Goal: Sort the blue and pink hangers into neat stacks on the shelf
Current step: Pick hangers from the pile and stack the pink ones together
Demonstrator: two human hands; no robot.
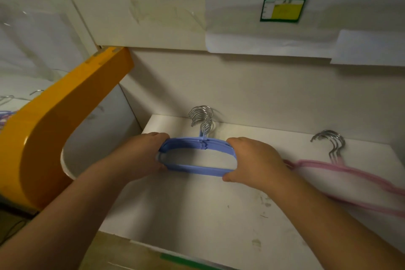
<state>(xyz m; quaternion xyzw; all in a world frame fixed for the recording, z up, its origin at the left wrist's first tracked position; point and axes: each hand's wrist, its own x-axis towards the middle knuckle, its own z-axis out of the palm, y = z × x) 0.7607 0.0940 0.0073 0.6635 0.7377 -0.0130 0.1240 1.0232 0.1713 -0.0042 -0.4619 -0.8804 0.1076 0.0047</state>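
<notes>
Hands first: left hand point(140, 155) closed around the left end of the blue hangers point(197, 155), right hand point(252, 160) clamped on the right end, thumb under the near bar. Bundle pressed together between both, held level just over the shelf point(197, 215) or barely touching it; could not tell which. Metal hooks point(201, 116) fanned unevenly, pointing to the far wall. Pink hangers point(341, 173) lying flat on the right part of the same shelf, hooks far, left tips just beside the right wrist. Orange curved panel point(54, 127) at the left, more hangers dimly seen beyond it. Green and yellow label point(282, 7) on the wall above.

Likely trouble: uneven squeeze, hooks staying splayed, stack sliding apart on release. Also possible: right forearm brushing the pink tips and skewing that stack. Blue bundle probably needing squaring before letting go.
</notes>
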